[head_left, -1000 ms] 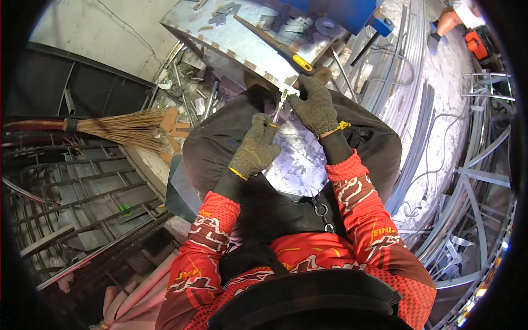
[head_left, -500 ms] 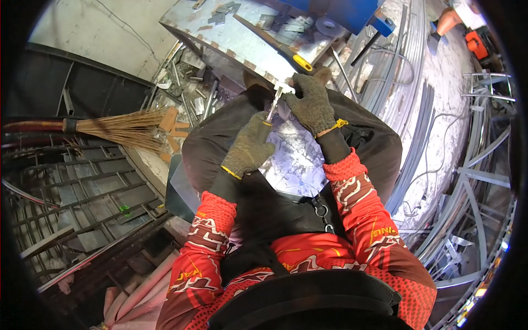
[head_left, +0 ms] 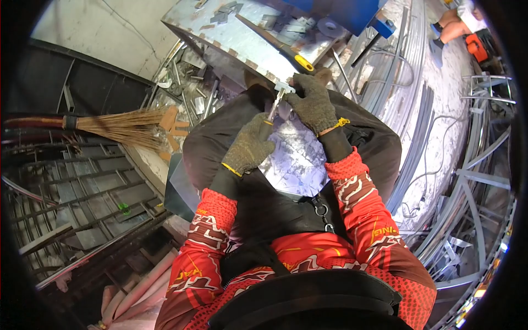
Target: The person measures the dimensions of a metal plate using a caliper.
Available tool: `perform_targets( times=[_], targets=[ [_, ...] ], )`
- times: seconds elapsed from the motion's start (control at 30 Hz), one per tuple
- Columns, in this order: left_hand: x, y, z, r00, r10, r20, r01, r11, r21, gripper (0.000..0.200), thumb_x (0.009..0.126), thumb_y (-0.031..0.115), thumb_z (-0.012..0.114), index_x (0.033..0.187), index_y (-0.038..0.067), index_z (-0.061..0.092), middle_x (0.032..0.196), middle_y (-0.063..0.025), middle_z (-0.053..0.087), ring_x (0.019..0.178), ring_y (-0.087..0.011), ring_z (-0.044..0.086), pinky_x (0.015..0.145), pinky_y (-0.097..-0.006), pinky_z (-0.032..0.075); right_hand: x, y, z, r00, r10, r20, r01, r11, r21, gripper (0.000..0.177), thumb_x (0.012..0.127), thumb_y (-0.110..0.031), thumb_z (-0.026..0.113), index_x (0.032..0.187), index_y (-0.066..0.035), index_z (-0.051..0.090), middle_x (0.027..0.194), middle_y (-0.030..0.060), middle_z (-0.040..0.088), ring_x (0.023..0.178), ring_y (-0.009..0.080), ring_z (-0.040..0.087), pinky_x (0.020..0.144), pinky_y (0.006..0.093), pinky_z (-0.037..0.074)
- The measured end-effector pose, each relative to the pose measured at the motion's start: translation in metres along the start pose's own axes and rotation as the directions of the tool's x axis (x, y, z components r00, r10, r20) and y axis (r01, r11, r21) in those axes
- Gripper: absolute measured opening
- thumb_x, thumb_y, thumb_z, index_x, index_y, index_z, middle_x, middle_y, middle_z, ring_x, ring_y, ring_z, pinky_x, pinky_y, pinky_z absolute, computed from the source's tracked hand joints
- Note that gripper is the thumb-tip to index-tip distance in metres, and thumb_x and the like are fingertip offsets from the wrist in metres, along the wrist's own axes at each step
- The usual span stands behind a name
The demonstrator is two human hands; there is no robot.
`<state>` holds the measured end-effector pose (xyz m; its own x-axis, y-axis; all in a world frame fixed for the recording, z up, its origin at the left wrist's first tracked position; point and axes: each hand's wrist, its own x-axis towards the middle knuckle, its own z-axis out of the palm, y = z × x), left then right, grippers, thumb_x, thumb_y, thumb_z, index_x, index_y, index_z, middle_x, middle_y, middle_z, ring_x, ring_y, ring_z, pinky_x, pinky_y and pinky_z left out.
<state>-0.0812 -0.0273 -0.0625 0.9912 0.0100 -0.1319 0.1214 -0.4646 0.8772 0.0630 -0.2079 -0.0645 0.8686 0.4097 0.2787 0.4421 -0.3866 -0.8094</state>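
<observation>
left hand [head_left: 250,144], gloved, clamped on the lower end of a metal strip [head_left: 274,105]; right hand [head_left: 313,103], just beyond it, pinches the upper end. bulky fingertips could lose the strip, dropping it onto the metal sheet [head_left: 300,157] below both hands.

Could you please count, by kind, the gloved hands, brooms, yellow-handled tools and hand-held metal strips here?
2 grey-gloved hands: left hand, right hand
1 thin pale metal strip held between them
1 straw broom
1 long yellow-handled metal tool
Total: 5
</observation>
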Motion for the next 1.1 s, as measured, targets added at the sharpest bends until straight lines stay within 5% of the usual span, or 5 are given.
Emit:
perform_targets(
  times=[0.1,0.17,0.27,0.5,1.1],
  targets=[
    [-0.001,0.005,-0.001,0.998,-0.056,0.008,0.056,0.998,-0.015,0.064,0.077,0.011,0.071,0.138,0.001,0.053,0.116,-0.0245,0.067,0.107,-0.041,0.066,0.095,-0.0444,0.053,0.001,0.001,-0.003,1.0,0.001,0.027,0.0,1.0,-0.018,0.037,0.085,-0.02,0.075,0.115,0.0,0.066,0.105,0.0203,0.067,0.102,0.0392,0.066,0.089,0.0472,0.053],
    [-0.002,0.001,0.003,0.999,-0.016,-0.032,0.014,0.998,-0.069,0.055,0.076,0.009,0.069,0.129,0.002,0.056,0.102,-0.0114,0.063,0.094,-0.0242,0.059,0.09,-0.0377,0.052,-0.001,-0.003,-0.004,1.0,-0.01,0.009,0.01,1.0,-0.013,0.037,0.085,-0.02,0.075,0.115,0.001,0.066,0.105,0.0203,0.067,0.102,0.0394,0.066,0.089,0.0473,0.053],
    [0.0,-0.002,0.006,0.99,0.054,-0.131,-0.058,0.998,-0.026,0.055,0.076,0.009,0.069,0.129,0.002,0.056,0.103,-0.0117,0.064,0.095,-0.0243,0.06,0.091,-0.0383,0.052,0.001,-0.005,-0.006,1.0,-0.025,0.005,0.025,0.999,-0.023,0.036,0.085,-0.019,0.074,0.114,0.001,0.065,0.105,0.0203,0.067,0.102,0.0395,0.066,0.089,0.0473,0.053],
    [0.001,-0.001,0.004,0.999,-0.029,-0.044,0.026,0.998,-0.05,0.055,0.076,0.009,0.069,0.129,0.002,0.057,0.102,-0.0132,0.065,0.095,-0.0265,0.063,0.089,-0.0404,0.052,0.005,-0.012,-0.009,0.997,0.008,0.079,-0.001,0.996,-0.084,0.034,0.084,-0.016,0.071,0.113,0.001,0.064,0.101,0.0195,0.066,0.098,0.0393,0.064,0.087,0.0478,0.052],
    [0.002,-0.008,0.007,0.991,0.089,-0.095,-0.084,0.995,0.057,0.046,0.078,0.009,0.067,0.123,0.003,0.057,0.095,-0.0184,0.062,0.085,-0.0339,0.06,0.083,-0.0428,0.052,0.002,-0.008,-0.002,0.998,-0.061,-0.003,0.061,0.997,-0.037,0.033,0.083,-0.016,0.071,0.11,0.002,0.064,0.096,0.0208,0.064,0.094,0.0392,0.064,0.083,0.0492,0.051]
  ],
)
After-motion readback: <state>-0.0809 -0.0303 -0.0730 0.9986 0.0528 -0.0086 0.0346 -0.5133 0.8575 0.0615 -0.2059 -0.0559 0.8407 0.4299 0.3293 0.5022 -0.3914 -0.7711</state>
